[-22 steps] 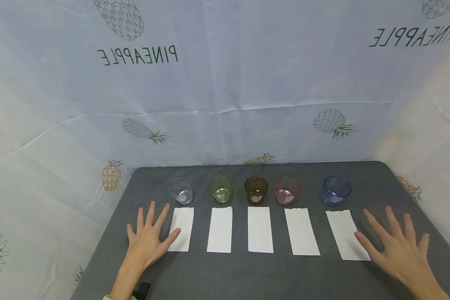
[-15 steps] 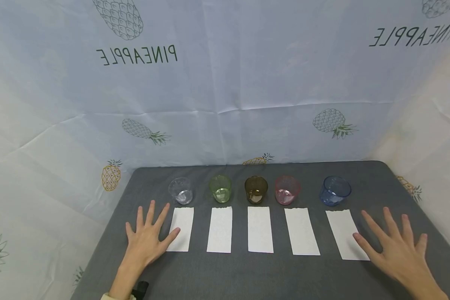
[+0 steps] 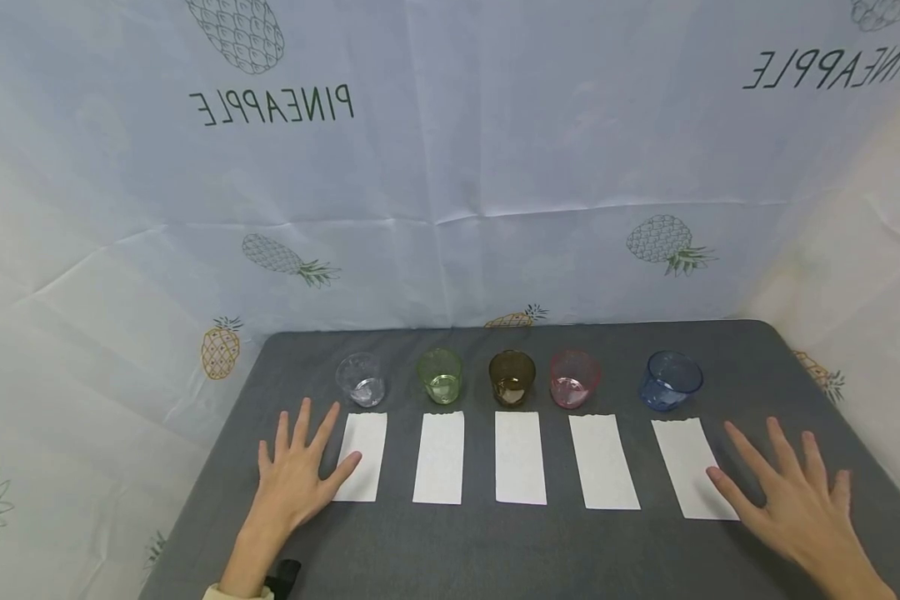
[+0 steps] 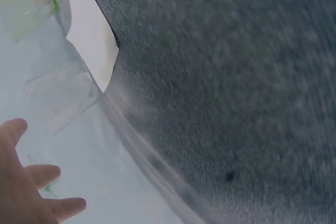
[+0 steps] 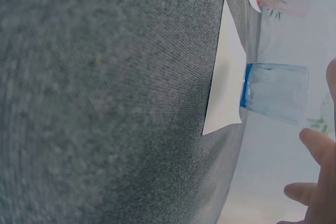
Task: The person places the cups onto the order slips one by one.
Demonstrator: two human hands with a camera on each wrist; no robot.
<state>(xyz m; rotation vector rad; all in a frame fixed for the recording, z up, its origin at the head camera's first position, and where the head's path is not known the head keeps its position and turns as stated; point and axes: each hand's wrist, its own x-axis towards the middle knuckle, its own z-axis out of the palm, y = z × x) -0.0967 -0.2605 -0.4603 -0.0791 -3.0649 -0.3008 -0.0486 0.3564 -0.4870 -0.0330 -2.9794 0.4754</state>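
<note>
My left hand [image 3: 294, 483] is spread at the left side of the grey table, its thumb overlapping the leftmost white paper strip [image 3: 365, 454] in the head view. Beyond that strip stands a clear glass [image 3: 362, 381]. On the right, my right hand [image 3: 798, 504] is also spread, with the thumb over the edge of the rightmost paper strip [image 3: 692, 467]. A blue glass [image 3: 671, 382] stands behind this strip; the right wrist view shows the same blue glass [image 5: 275, 92] past the paper [image 5: 227, 80]. Neither hand holds anything.
Between these stand a green glass [image 3: 441, 377], a brown glass [image 3: 512, 379] and a pink glass [image 3: 573, 380]. Each has a white strip in front, such as the middle strip [image 3: 520, 458]. A pineapple-print cloth [image 3: 450, 167] hangs behind the grey table [image 3: 450, 554].
The right hand has shifted slightly left, and the left little finger has drawn a bit nearer its neighbour. The head view has tilted slightly. Glasses and strips stay in place.
</note>
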